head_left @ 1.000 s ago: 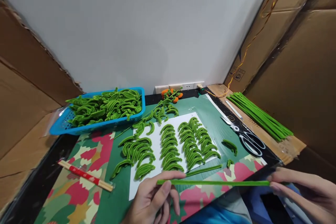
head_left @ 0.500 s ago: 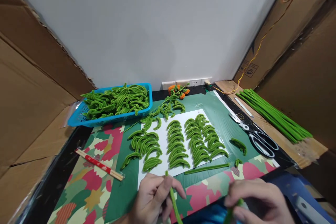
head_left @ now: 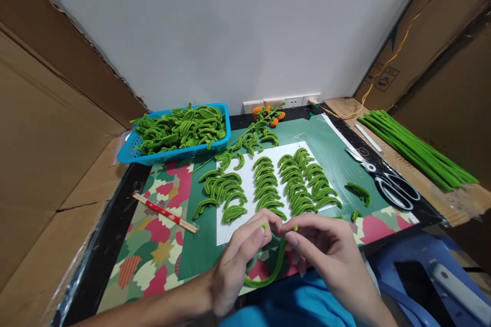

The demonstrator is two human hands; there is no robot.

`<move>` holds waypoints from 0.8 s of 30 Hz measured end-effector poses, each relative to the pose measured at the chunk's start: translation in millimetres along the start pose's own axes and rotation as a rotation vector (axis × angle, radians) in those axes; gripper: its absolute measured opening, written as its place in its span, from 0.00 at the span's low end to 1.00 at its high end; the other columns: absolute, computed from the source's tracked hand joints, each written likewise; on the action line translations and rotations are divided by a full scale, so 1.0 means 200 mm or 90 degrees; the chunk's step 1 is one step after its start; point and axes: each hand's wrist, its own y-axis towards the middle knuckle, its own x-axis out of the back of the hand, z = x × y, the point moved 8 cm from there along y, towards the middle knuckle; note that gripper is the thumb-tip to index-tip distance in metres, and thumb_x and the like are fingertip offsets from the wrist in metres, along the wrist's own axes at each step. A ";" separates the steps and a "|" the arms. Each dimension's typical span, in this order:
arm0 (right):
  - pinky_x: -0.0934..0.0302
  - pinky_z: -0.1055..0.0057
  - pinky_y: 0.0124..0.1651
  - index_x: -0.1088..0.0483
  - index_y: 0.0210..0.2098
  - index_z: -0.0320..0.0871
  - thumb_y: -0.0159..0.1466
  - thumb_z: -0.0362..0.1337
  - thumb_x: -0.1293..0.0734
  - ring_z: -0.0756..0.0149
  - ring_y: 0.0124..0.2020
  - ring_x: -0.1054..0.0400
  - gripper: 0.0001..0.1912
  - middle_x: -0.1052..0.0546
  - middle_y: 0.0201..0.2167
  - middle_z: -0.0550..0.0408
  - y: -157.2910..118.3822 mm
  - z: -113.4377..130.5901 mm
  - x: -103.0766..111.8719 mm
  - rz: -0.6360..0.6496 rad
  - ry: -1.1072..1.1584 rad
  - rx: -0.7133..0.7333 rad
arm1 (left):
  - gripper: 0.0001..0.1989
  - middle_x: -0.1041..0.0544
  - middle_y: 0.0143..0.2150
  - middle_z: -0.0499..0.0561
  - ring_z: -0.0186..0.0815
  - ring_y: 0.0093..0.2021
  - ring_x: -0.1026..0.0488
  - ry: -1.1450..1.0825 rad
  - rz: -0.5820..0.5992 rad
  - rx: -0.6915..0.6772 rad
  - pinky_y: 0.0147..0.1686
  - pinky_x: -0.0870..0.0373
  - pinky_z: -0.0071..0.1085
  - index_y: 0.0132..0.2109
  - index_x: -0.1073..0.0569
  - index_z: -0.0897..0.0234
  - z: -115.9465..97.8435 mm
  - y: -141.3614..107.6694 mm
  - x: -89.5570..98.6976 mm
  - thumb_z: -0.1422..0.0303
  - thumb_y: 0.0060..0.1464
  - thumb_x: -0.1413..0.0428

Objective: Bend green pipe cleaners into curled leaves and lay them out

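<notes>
A green pipe cleaner [head_left: 268, 280] hangs in a loop between my two hands over the near table edge. My left hand [head_left: 245, 250] pinches one end of it between thumb and fingers. The other end is held by my right hand [head_left: 326, 248], with a green tip showing at the thumb. My fingertips are close together. Just beyond them, rows of curved green pipe-cleaner leaves [head_left: 264, 184] lie on a white sheet [head_left: 247, 164]. More curved leaves [head_left: 222, 186] sit at the sheet's left edge.
A blue basket [head_left: 172, 155] heaped with green pieces stands back left. Wrapped chopsticks [head_left: 164, 212] lie at left. On the right are scissors [head_left: 395, 190], a bundle of green pipe cleaners [head_left: 418, 150] and a white pen [head_left: 369, 138]. An orange-and-green flower stem [head_left: 264, 120] lies at the back.
My hands have come together from apart, and the pipe cleaner now bends into a loop between them. The view has shifted, so the table things appear higher and further right.
</notes>
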 end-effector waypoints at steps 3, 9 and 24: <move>0.28 0.76 0.26 0.14 0.43 0.46 0.69 0.48 0.21 0.67 0.25 0.24 0.12 0.18 0.26 0.54 -0.01 -0.03 -0.01 0.003 0.043 -0.025 | 0.22 0.24 0.40 0.54 0.41 0.41 0.26 -0.135 0.062 0.026 0.45 0.26 0.34 0.41 0.25 0.64 0.01 0.01 -0.05 0.52 0.75 0.52; 0.31 0.76 0.26 0.12 0.45 0.48 0.71 0.48 0.23 0.68 0.25 0.25 0.11 0.18 0.29 0.53 -0.01 0.00 -0.02 0.037 -0.029 -0.020 | 0.25 0.22 0.34 0.54 0.38 0.31 0.24 -0.199 0.081 0.149 0.31 0.28 0.29 0.40 0.26 0.65 0.09 0.00 -0.08 0.45 0.71 0.46; 0.36 0.70 0.29 0.10 0.42 0.49 0.67 0.43 0.20 0.63 0.30 0.25 0.07 0.17 0.30 0.51 0.01 0.09 0.02 -0.013 -0.169 0.094 | 0.31 0.27 0.26 0.48 0.31 0.24 0.28 -0.046 0.069 0.181 0.25 0.31 0.25 0.34 0.25 0.66 0.15 0.01 -0.04 0.41 0.70 0.43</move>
